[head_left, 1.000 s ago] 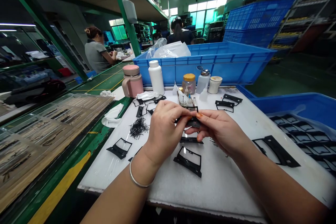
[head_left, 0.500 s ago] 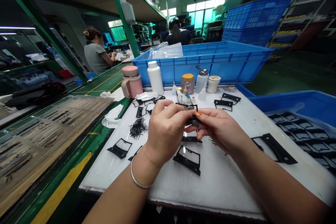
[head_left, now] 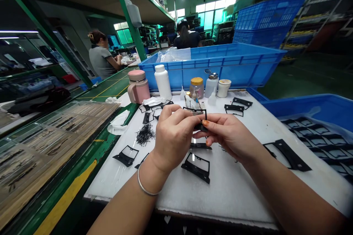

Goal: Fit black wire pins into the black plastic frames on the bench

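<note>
Between both hands, above the white work board (head_left: 231, 198), is a black plastic frame (head_left: 203, 113) with a rectangular opening. My left hand (head_left: 176, 132), a silver bangle on its wrist, is closed on the frame's left side. Thumb and fingers of my right hand (head_left: 228, 132) pinch its lower right edge; the fingertips of the two hands nearly meet there. Much of the held frame is hidden behind my fingers. Below the hands lie similar black frames, one (head_left: 196, 167) close in front and another (head_left: 126, 155) to the left. A heap of thin black strips (head_left: 145, 134) sits left of my left hand.
At the back stand a pink mug (head_left: 138, 87), a white bottle (head_left: 163, 82), a yellow-lidded jar (head_left: 196, 87) and a pump bottle (head_left: 212, 85), before a large blue crate (head_left: 234, 67). Right is a blue bin (head_left: 325, 104) holding rows of frames. Two people sit farther off.
My right thumb has shifted slightly left and down along the edge of the held frame. My left hand keeps nearly the same grip.
</note>
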The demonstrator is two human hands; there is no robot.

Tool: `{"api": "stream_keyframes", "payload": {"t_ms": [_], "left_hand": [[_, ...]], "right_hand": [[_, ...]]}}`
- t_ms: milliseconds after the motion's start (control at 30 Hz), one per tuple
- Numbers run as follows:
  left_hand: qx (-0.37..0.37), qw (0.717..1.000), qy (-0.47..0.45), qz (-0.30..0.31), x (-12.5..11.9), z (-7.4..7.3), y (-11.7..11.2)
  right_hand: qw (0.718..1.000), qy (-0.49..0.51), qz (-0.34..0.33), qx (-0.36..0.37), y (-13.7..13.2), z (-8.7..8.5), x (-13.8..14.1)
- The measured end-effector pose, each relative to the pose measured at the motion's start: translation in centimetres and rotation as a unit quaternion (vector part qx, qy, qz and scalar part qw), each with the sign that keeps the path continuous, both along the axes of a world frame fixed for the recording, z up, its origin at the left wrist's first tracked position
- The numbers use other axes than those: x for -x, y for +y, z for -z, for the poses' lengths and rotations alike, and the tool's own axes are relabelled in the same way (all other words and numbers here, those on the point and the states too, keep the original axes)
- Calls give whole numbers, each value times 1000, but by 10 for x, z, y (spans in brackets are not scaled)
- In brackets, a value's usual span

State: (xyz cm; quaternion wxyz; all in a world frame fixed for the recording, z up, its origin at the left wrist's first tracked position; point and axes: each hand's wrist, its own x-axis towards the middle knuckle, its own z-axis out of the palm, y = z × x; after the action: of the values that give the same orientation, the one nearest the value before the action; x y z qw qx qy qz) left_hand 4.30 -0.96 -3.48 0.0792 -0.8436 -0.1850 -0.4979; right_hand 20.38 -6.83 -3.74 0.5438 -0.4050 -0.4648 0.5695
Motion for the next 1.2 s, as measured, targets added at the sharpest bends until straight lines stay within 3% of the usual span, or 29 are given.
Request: {"api": "stream_keyframes", "payload": {"t_ms": [267,433,633,800,1000,1200], "left_hand": [[33,999,-1,21,1,0,2],[131,990,-55,25,2,1,6],[350,922,-135,95,2,5,10],[483,850,-125,170,1,2,11],[526,809,-154,212,2,-1,12],[532,802,-161,218,2,-1,13]], "right_hand": [[999,-33,29,-12,1,0,3],[997,-46,60,-22,2,-1,1],[996,-51,68,-37,2,0,1],[996,-56,41,-49,3,1,2],[999,-47,19,-13,2,0,1],[998,-55,25,-3,2,-1,0]]}}
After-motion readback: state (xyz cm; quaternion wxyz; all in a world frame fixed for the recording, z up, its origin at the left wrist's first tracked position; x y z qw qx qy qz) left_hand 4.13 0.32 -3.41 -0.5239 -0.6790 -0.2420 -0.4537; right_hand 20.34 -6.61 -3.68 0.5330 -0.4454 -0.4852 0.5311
